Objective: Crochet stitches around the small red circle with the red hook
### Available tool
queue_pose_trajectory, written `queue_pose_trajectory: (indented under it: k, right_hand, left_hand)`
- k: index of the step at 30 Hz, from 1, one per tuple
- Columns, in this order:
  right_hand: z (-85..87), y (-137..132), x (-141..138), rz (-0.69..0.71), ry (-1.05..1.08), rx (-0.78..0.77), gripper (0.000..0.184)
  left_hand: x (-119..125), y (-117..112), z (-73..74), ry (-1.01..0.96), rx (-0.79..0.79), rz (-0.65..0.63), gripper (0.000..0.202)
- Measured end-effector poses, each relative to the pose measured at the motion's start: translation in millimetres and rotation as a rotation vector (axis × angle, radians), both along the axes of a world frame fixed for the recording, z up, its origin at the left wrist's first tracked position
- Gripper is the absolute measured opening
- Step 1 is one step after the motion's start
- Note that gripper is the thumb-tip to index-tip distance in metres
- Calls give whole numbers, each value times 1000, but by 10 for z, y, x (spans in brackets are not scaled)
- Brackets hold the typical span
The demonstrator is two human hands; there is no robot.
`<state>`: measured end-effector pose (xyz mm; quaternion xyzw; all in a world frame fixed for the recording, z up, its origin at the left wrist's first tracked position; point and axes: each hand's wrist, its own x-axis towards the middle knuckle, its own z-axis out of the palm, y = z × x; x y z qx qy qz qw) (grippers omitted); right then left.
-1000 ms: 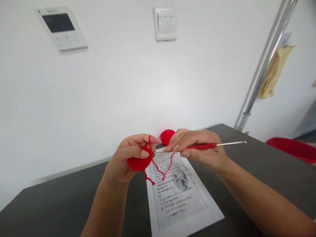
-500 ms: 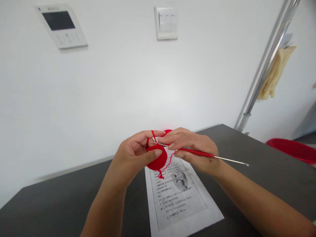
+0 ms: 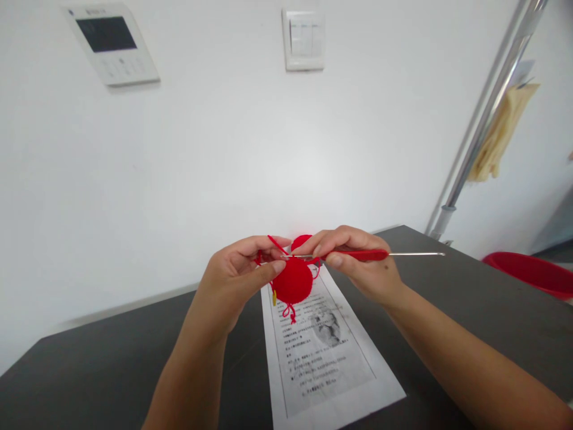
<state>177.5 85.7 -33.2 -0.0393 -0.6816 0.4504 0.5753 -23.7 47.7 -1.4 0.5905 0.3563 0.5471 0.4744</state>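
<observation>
Between thumb and fingers, my left hand (image 3: 242,266) pinches the upper left edge of a round red crochet piece (image 3: 293,282). Red yarn (image 3: 278,245) runs over its raised index finger. A crochet hook (image 3: 364,255) with a red handle and metal ends lies nearly level in my right hand (image 3: 364,251), whose fingers are closed round it. The hook's tip is at the top edge of the piece, by the left fingertips. A small yellow marker (image 3: 274,297) hangs at the piece's left edge. Loose red yarn ends (image 3: 290,313) dangle below.
Under the hands, a printed sheet (image 3: 331,382) lies on the dark table (image 3: 111,370). Behind the hands sits a red yarn ball (image 3: 302,242), partly hidden. A white wall stands at the table's far edge. To the right are a metal pole (image 3: 483,128) and a red basin (image 3: 528,275).
The hook has swung from a slant to nearly level. The crochet piece has shifted slightly right, and my left thumb now covers less of it. The yellow marker has come into view.
</observation>
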Motion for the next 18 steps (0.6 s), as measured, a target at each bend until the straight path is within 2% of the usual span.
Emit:
queue_pose_trajectory:
  k: [9, 18]
  right_hand:
    - [10, 18, 19, -92, -39, 103, 8]
    - [32, 40, 71, 9, -68, 103, 7]
  left_hand:
    - [32, -10, 12, 21, -24, 17, 19]
    - [15, -106, 52, 191, 34, 145, 14]
